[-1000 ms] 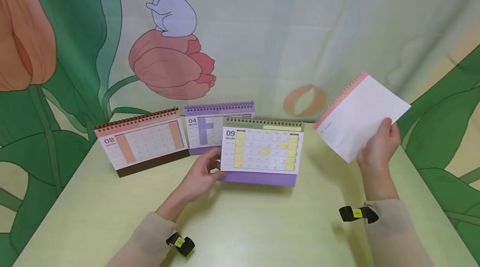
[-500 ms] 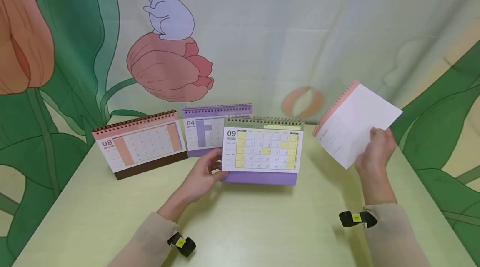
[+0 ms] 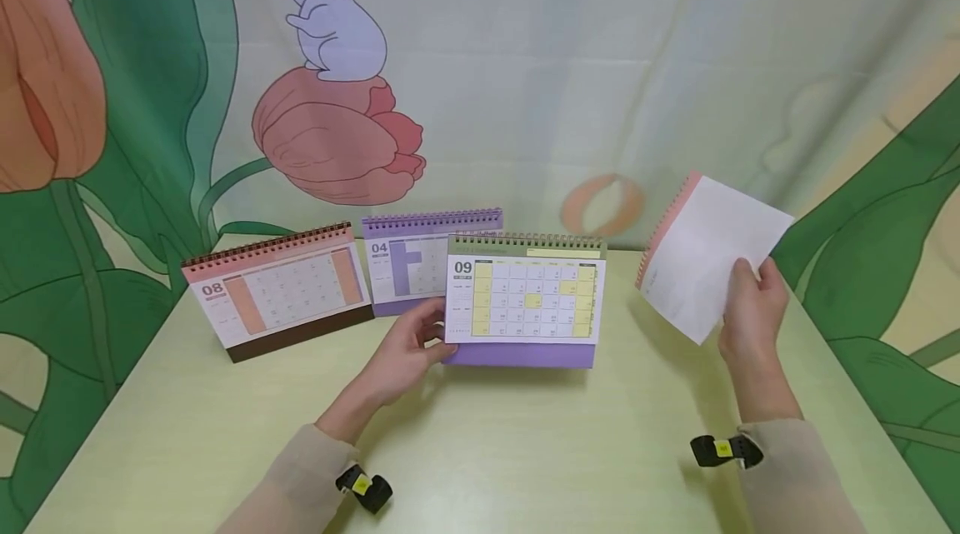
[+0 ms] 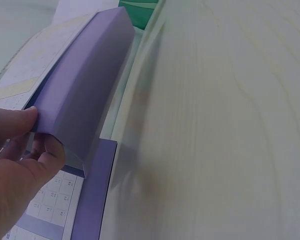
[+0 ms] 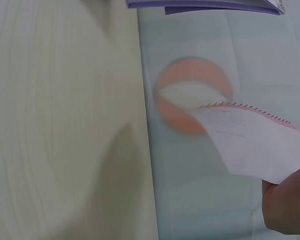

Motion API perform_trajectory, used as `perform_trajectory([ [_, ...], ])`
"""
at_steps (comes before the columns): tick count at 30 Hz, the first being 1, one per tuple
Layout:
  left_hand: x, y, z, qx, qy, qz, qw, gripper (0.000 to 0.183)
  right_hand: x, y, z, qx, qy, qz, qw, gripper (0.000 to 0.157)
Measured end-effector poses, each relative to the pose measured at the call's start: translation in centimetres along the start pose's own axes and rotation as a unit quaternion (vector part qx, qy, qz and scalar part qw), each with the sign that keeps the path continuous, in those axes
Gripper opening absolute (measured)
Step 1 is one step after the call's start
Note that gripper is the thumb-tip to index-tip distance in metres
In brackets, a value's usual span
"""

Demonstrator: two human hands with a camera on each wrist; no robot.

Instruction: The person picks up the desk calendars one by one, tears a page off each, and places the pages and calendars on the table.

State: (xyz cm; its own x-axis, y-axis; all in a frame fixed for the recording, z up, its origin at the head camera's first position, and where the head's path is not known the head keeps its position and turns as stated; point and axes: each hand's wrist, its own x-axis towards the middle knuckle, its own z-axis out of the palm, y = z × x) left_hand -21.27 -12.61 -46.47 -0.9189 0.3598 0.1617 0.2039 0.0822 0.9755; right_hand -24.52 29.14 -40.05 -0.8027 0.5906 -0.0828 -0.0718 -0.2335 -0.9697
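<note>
My left hand pinches the lower left corner of a desk calendar that shows 09, with a green top band and a purple base. In the left wrist view, the thumb lies on the front of that purple base and fingers curl beneath its edge; the calendar looks raised off the table. On the right, my right hand holds a white calendar page with a toothed pink edge, tilted in the air. Its thumb lies on the near face. The right wrist view shows the page curving slightly.
A desk calendar with 08, a pink band and a dark brown base stands at the left. Behind the held calendar, a purple one with 04 is partly covered. A printed curtain hangs behind the pale table.
My right hand has brought the page lower and slightly left, turning it so its pink edge stands steeper. The left hand and its calendar stay almost in place.
</note>
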Motion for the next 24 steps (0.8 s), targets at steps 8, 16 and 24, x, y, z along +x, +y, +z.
perform_trajectory([
  [8,0.4,0.0,0.1,-0.005,-0.001,0.004,1.0000,0.054,0.8,0.8,-1.8,-0.085,-0.011,-0.077,0.993,0.020],
  [16,0.6,-0.1,0.3,-0.003,-0.003,0.002,1.0000,0.053,1.3,1.9,-3.3,-0.236,-0.037,-0.211,0.948,0.024],
  [24,0.7,0.0,0.5,-0.009,0.000,-0.007,0.9999,0.053,1.7,2.8,-4.9,-0.387,-0.089,-0.280,0.874,0.034],
])
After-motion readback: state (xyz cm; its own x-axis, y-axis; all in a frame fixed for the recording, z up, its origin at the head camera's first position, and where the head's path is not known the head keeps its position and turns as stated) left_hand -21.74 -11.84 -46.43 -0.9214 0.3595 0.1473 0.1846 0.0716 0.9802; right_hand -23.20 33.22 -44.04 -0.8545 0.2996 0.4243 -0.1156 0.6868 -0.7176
